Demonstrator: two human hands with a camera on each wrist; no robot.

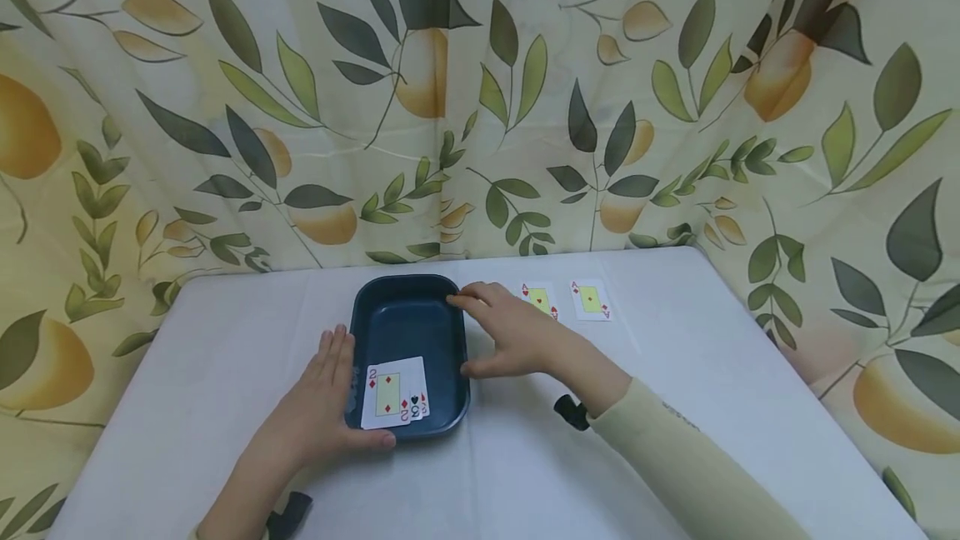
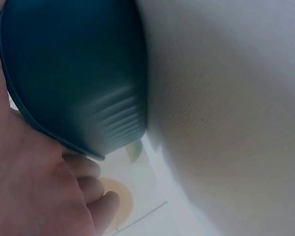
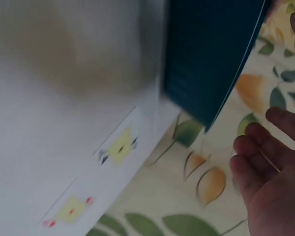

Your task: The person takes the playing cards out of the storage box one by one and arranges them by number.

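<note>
A dark blue rectangular tray (image 1: 408,315) lies on the table. Several overlapping playing cards are inside at its near end, with a two of diamonds (image 1: 387,394) on top. Along the tray's left side rests my left hand (image 1: 315,402), fingers extended and thumb across the near rim. My right hand (image 1: 517,332) is spread beside the right rim, fingertips at the edge in the head view. In the right wrist view its loosely bent fingers (image 3: 258,152) hold nothing; contact with the tray (image 3: 206,59) is unclear.
Right of the tray, a red-marked card (image 1: 538,298) is partly covered by my right hand, and an ace of diamonds (image 1: 590,300) lies beyond it. The right wrist view shows a dark-marked card (image 3: 119,147). A leaf-and-fruit curtain (image 1: 480,148) hangs behind the white tabletop (image 1: 247,340).
</note>
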